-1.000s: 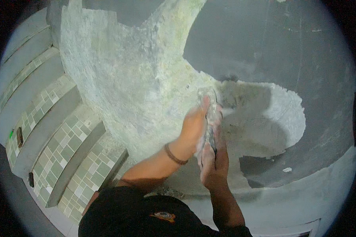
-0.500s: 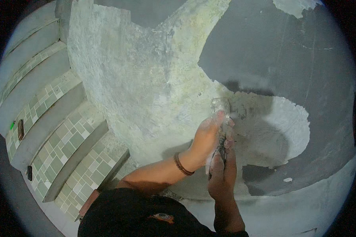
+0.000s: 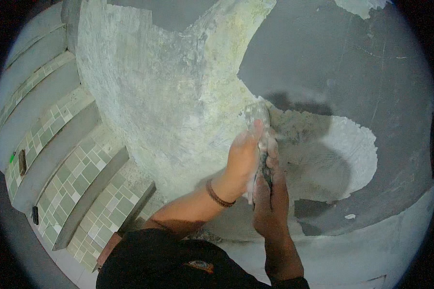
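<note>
Both of my hands grip a long, plaster-coated scraper (image 3: 255, 111), its head at the ragged edge of the dark grey coating on the wall. My left hand (image 3: 241, 161) is closed round the upper part, thumb pointing up along it, and a beaded bracelet circles that wrist. My right hand (image 3: 270, 197) is closed round the lower part, its fingers dusty with plaster. A pale, rough bare wall patch (image 3: 144, 86) spreads to the left of the grey coating (image 3: 318, 58).
Curved tiled steps (image 3: 87, 164) descend along the left side, with low risers. A brown block (image 3: 22, 163), a small green object (image 3: 12, 157) and a dark object (image 3: 35, 215) lie on them. A pale lower band (image 3: 361, 250) runs below the grey coating.
The scraper and both hands moved right and down between the first two frames. Since half a second ago they have shifted back up and slightly left along the wall, still gripping.
</note>
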A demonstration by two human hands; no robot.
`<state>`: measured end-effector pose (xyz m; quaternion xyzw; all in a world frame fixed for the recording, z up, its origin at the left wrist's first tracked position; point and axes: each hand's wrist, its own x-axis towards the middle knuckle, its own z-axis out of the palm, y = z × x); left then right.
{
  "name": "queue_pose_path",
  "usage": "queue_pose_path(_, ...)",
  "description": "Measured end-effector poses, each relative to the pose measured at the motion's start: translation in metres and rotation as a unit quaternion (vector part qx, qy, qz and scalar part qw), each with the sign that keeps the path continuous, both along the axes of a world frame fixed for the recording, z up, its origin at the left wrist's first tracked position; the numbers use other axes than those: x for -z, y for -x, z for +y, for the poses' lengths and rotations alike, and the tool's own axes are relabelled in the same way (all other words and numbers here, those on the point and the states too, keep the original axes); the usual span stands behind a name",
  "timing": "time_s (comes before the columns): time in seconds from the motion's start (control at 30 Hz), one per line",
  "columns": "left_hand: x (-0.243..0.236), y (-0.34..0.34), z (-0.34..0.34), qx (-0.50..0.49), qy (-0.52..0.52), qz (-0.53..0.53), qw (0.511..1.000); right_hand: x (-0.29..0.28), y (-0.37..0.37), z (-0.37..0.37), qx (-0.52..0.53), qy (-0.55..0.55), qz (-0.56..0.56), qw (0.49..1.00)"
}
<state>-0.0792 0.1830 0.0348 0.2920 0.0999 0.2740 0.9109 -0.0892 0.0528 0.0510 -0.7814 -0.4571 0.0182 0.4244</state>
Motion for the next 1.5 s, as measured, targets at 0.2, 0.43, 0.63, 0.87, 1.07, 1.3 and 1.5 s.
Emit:
queue_pose_path(0.2,-0.014,0.01,0.003,0.065,0.075,-0.075,0.992,-0.01,-0.002,0.01,0.019,0.029,-0.071,0.997)
queue_pose_path(0.43,-0.021,0.014,-0.003,0.046,0.066,-0.075,0.994,-0.015,0.0,-0.002,0.006,0.025,-0.01,1.0)
queue_pose_path(0.63,-0.022,0.012,-0.006,0.034,0.039,-0.063,0.997,-0.016,-0.005,0.001,0.016,0.012,0.054,0.998)
queue_pose_path(0.87,-0.025,0.008,0.003,-0.026,0.032,-0.071,0.997,-0.02,-0.01,0.01,0.031,0.058,0.033,0.997)
queue_pose_path(1.07,-0.026,0.014,0.0,0.001,0.037,-0.064,0.997,-0.021,-0.006,0.005,0.013,0.034,0.041,0.998)
queue_pose_path(1.3,-0.029,0.01,0.005,-0.022,0.028,-0.1,0.994,-0.024,-0.009,0.007,-0.007,0.034,-0.004,0.999)
queue_pose_path(1.5,-0.028,0.014,0.008,-0.012,0.034,-0.09,0.995,-0.028,-0.001,0.012,-0.021,0.029,-0.038,0.999)
